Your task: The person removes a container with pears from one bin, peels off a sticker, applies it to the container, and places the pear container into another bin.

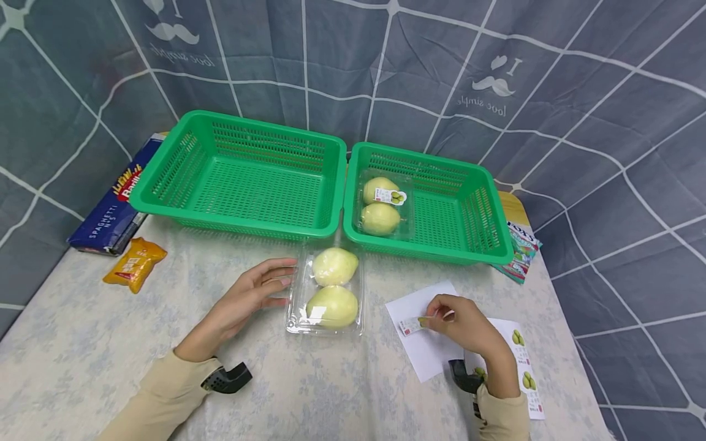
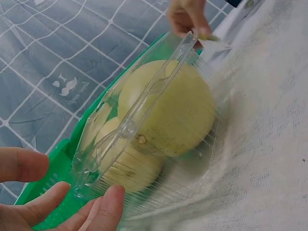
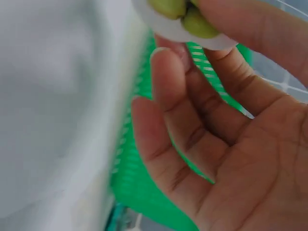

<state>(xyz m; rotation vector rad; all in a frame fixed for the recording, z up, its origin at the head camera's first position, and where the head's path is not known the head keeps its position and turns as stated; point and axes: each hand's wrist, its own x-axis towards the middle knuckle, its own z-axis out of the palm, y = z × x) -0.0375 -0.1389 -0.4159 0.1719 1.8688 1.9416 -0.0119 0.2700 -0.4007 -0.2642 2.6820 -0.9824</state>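
Note:
A closed clear plastic box [image 1: 326, 328] with two pale yellow-green fruits [image 1: 333, 306] inside stands on the table in front of the baskets. My left hand [image 1: 242, 303] is at the box's left side, fingers spread and fingertips right at its wall. In the left wrist view the thumb and fingers [image 2: 108, 207] reach toward the box's edge. Over a white sheet [image 1: 419, 355] my right hand [image 1: 466, 324] pinches a small label [image 1: 410, 326] printed with green fruit between thumb and forefinger. The right wrist view shows the label [image 3: 187, 21] close up, the other fingers loosely bent.
Two green baskets [image 1: 248, 229] [image 1: 430, 250] stand at the back; the right one holds a labelled fruit box [image 1: 405, 214]. A sheet of labels [image 1: 504, 337] lies under my right wrist. At left are a spaghetti box [image 1: 107, 223] and an orange packet [image 1: 136, 263]; a teal packet [image 1: 521, 254] lies at right.

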